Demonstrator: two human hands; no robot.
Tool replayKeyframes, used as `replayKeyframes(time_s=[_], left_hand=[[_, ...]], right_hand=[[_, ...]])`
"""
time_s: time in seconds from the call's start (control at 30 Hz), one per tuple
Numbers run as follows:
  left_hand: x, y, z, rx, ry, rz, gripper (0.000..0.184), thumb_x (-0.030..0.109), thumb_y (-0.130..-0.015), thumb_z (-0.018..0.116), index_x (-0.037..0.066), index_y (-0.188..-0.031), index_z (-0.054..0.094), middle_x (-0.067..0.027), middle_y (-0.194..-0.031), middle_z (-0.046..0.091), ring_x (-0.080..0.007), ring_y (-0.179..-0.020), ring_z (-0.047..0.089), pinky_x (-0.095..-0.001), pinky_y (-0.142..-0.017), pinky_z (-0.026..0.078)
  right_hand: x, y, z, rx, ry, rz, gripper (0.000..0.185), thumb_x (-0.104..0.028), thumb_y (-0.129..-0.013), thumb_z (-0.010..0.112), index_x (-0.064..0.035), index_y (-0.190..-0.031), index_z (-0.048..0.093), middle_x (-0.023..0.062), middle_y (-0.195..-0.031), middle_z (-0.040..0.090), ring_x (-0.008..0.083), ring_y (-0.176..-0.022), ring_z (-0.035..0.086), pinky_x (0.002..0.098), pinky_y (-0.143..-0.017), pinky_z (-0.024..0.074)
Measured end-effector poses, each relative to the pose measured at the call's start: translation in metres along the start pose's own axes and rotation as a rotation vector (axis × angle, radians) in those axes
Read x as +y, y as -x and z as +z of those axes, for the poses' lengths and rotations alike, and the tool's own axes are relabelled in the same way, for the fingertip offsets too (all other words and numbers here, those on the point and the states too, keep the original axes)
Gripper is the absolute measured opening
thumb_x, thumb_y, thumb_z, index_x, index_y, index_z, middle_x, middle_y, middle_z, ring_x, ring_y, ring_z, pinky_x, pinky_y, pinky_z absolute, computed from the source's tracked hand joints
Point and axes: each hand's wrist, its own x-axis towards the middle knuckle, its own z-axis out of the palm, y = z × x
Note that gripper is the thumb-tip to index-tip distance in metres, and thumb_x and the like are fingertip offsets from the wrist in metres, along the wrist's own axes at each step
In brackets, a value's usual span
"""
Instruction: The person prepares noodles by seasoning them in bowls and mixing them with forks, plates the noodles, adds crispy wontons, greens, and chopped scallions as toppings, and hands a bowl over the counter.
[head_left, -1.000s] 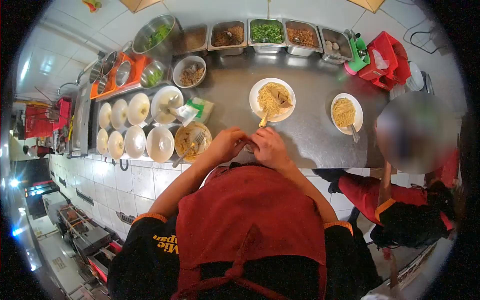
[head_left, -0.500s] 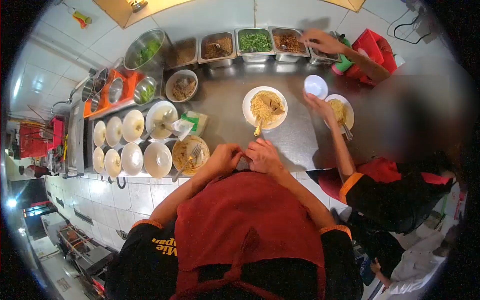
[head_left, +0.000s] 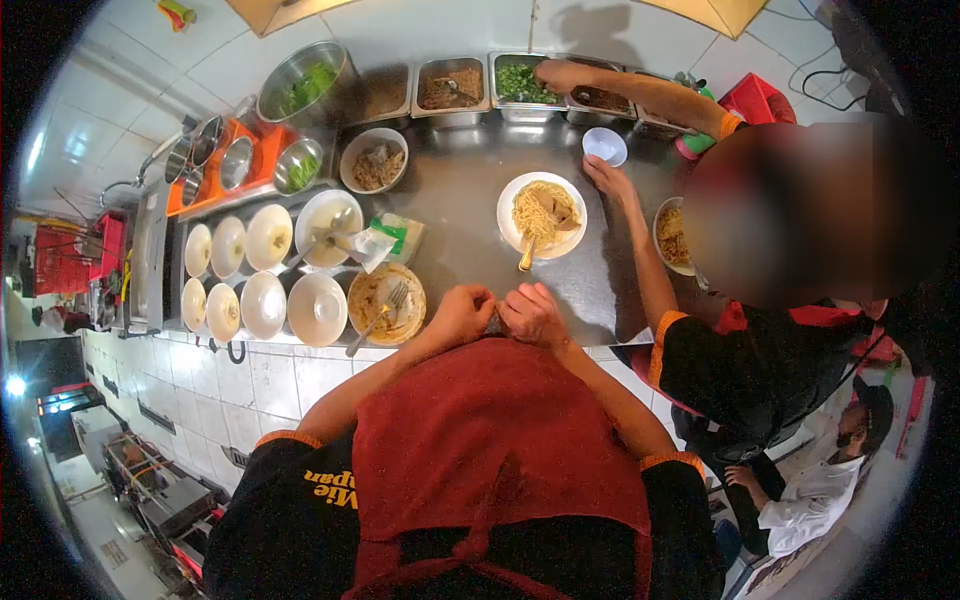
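My left hand (head_left: pixel 462 312) and my right hand (head_left: pixel 532 315) are held close together over the counter's front edge, a small gap between them. The fingers of both are curled in, and nothing shows in them. Beyond my right hand is a white plate (head_left: pixel 508 232) of noodles (head_left: pixel 540 208) topped with brown slices, a fork (head_left: pixel 527 256) resting on it with its handle toward me. To the left of my left hand, a used bowl (head_left: pixel 408 325) holds brownish residue and a fork (head_left: pixel 380 318).
On the right, a co-worker's hand (head_left: pixel 612 180) holds a small white bowl (head_left: pixel 605 146); their other hand (head_left: pixel 562 76) reaches into a chopped-greens tray (head_left: pixel 515 82). Several pale bowls (head_left: pixel 318 310) stand left, near a green-and-white packet (head_left: pixel 402 236). Another noodle plate (head_left: pixel 668 262) is partly hidden.
My hands have drawn slightly apart. The co-worker's reaching hand has moved left to the chopped greens, and the small white bowl has shifted left and up. The view has shifted a little.
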Motion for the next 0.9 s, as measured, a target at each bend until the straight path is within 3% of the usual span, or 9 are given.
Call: replayKeyframes(time_s=[0.13,0.2,0.23,0.37,0.47,0.53,0.67,0.8,0.9], left_hand=[[-0.010,-0.003,0.000,-0.036,0.054,-0.063,0.025,0.020,-0.088,0.061,-0.004,-0.088,0.066,-0.0143,-0.072,0.066,-0.0165,-0.064,0.059,-0.0341,-0.062,0.049],[-0.013,-0.007,-0.001,0.022,0.054,-0.067,0.023,0.020,-0.087,0.061,-0.002,-0.091,0.068,-0.0196,-0.079,0.068,-0.0289,-0.072,0.067,-0.0383,-0.069,0.051],[-0.014,-0.008,-0.004,0.023,0.057,-0.073,0.023,0.020,-0.087,0.061,-0.002,-0.091,0.068,-0.0196,-0.079,0.068,-0.0289,-0.072,0.067,-0.0383,-0.069,0.051],[0.002,-0.004,-0.018,0.110,0.050,-0.104,0.021,0.018,-0.088,0.060,-0.002,-0.091,0.067,-0.0177,-0.079,0.069,-0.0262,-0.071,0.066,-0.0355,-0.067,0.051],[0.002,-0.002,-0.018,0.100,0.115,0.009,0.019,0.015,-0.088,0.061,-0.003,-0.092,0.066,-0.0171,-0.080,0.069,-0.0243,-0.071,0.066,-0.0348,-0.067,0.051],[-0.002,-0.004,-0.017,0.117,0.092,0.040,0.022,0.018,-0.091,0.063,-0.004,-0.094,0.064,-0.0114,-0.078,0.067,-0.0142,-0.067,0.059,-0.0317,-0.065,0.049],[-0.001,-0.003,-0.019,0.102,0.137,0.009,0.021,0.018,-0.091,0.063,-0.003,-0.095,0.065,-0.0095,-0.077,0.067,-0.0128,-0.067,0.058,-0.0307,-0.064,0.049],[-0.007,-0.005,-0.018,0.044,0.228,-0.008,0.020,0.018,-0.092,0.062,-0.001,-0.094,0.065,-0.0040,-0.076,0.063,-0.0101,-0.066,0.055,-0.0279,-0.062,0.047],[-0.026,-0.013,-0.008,0.042,0.356,-0.038,0.019,0.019,-0.092,0.063,0.000,-0.093,0.064,-0.0010,-0.076,0.061,-0.0088,-0.066,0.053,-0.0258,-0.061,0.045]], right_hand=[[0.003,-0.002,-0.002,0.004,0.010,-0.066,0.006,-0.014,-0.071,0.063,-0.0124,-0.071,0.057,0.0017,-0.071,0.046,0.0190,-0.071,0.050,0.0336,-0.063,0.0390],[0.002,-0.007,-0.005,0.018,-0.015,-0.073,0.007,-0.014,-0.070,0.066,-0.0138,-0.073,0.059,0.0012,-0.070,0.046,0.0191,-0.070,0.050,0.0340,-0.062,0.0385],[-0.002,-0.011,-0.010,0.019,-0.032,-0.047,0.007,-0.013,-0.071,0.064,-0.0130,-0.072,0.057,0.0015,-0.070,0.046,0.0189,-0.069,0.049,0.0337,-0.062,0.0382],[0.002,-0.009,-0.008,0.036,-0.057,0.047,0.006,-0.013,-0.074,0.067,-0.0129,-0.075,0.060,0.0018,-0.074,0.050,0.0192,-0.071,0.051,0.0332,-0.064,0.0401],[0.003,-0.010,-0.010,0.057,-0.196,0.159,0.007,-0.013,-0.078,0.070,-0.0125,-0.082,0.065,0.0033,-0.077,0.054,0.0217,-0.074,0.056,0.0346,-0.068,0.0445],[0.006,-0.004,-0.008,0.012,-0.253,0.213,0.009,-0.013,-0.079,0.071,-0.0115,-0.086,0.067,0.0047,-0.078,0.056,0.0238,-0.077,0.057,0.0359,-0.070,0.0467],[0.002,0.003,-0.023,-0.083,-0.368,0.421,0.012,-0.008,-0.080,0.070,-0.0074,-0.092,0.067,0.0092,-0.081,0.059,0.0293,-0.079,0.062,0.0390,-0.070,0.0513],[0.004,0.020,-0.022,-0.063,-0.401,0.470,0.014,-0.006,-0.081,0.068,-0.0063,-0.095,0.067,0.0112,-0.085,0.063,0.0307,-0.079,0.064,0.0383,-0.069,0.0529],[-0.001,0.021,-0.030,-0.046,-0.466,0.627,0.013,-0.005,-0.081,0.068,-0.0055,-0.094,0.066,0.0126,-0.088,0.065,0.0307,-0.080,0.066,0.0374,-0.069,0.0536]])
